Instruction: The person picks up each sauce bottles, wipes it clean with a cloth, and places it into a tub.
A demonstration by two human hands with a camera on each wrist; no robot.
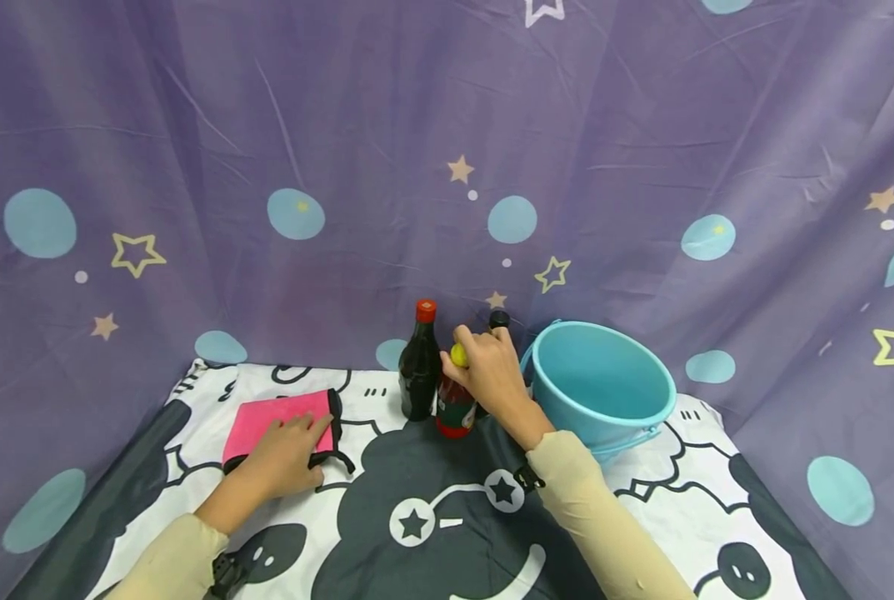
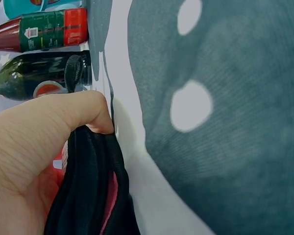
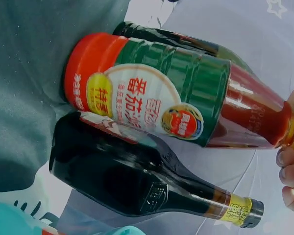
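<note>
At the far edge of the printed cloth [image 1: 387, 479], a right hand [image 1: 495, 373] grasps the red sauce bottle [image 3: 152, 90] by its neck, close between a red-capped bottle [image 1: 419, 372] and a black-capped bottle [image 3: 117, 164]; a sideways swing could topple either neighbor. Toward the left edge, a left hand [image 1: 285, 458] lies unclenched on a pink pouch [image 1: 285, 411], whose loose strap [image 1: 337, 457] could snag fingers.

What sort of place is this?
Probably a makeshift recording corner: a patterned purple curtain hangs behind, a cartoon-print cloth covers the work surface, and bottles are grouped beside a blue bucket.
</note>
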